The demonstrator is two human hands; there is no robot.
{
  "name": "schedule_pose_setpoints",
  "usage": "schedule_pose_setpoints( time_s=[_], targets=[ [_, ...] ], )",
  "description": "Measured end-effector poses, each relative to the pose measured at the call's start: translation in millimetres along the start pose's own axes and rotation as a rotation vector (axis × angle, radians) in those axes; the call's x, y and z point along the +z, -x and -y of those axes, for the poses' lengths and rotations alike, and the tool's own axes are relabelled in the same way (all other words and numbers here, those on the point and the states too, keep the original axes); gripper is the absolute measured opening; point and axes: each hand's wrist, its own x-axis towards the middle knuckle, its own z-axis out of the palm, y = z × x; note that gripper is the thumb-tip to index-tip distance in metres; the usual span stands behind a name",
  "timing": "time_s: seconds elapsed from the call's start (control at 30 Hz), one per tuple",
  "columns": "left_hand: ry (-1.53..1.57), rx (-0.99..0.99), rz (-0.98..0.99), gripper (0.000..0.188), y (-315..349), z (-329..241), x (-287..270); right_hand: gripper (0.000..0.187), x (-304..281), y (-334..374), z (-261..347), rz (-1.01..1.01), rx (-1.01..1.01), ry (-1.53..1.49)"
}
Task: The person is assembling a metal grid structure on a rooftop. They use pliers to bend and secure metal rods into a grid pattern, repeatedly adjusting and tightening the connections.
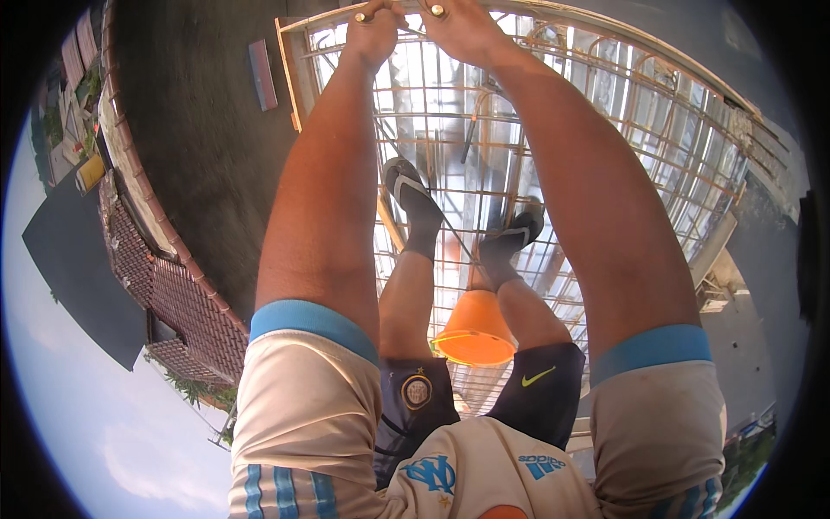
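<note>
Both arms stretch forward to the top of the head view. My left hand (pixel 376 35) is closed, with a small gold-coloured round piece showing at its edge. Close beside it my right hand (pixel 460 33) is also closed, a similar gold-coloured piece at its knuckles. A thin dark strand shows between the two hands; what they grip is mostly hidden at the picture's edge. Beneath them spreads a grid of steel reinforcing bars (pixel 653 147) over shiny metal sheets. A thin dark line (pixel 451 229) slants across the grid between my feet.
My feet in flip-flops (pixel 406 177) stand on the bars. An orange bucket (pixel 477 324) is between my legs. Wooden boards (pixel 290 73) edge the grid. At left lie a dark flat surface (pixel 199 130) and tiled roofs (pixel 186 303); a grey surface (pixel 743 346) is at right.
</note>
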Motion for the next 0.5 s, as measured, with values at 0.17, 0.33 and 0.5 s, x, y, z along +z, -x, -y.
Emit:
schedule_pose_setpoints(
  time_s=[0.17,0.33,0.5],
  targets=[
    [-0.037,0.005,-0.010,0.026,9.3,-12.3,9.1,0.022,6.6,3.0,1.8,-0.048,0.114,0.178],
    [-0.118,0.007,-0.033,0.028,14.4,-18.3,7.7,0.025,-6.9,8.2,23.2,0.042,0.275,0.120],
    [-0.139,0.049,-0.086,0.026,16.8,-12.3,10.8,0.019,1.4,14.4,22.4,-0.067,0.240,0.011]
  ],
)
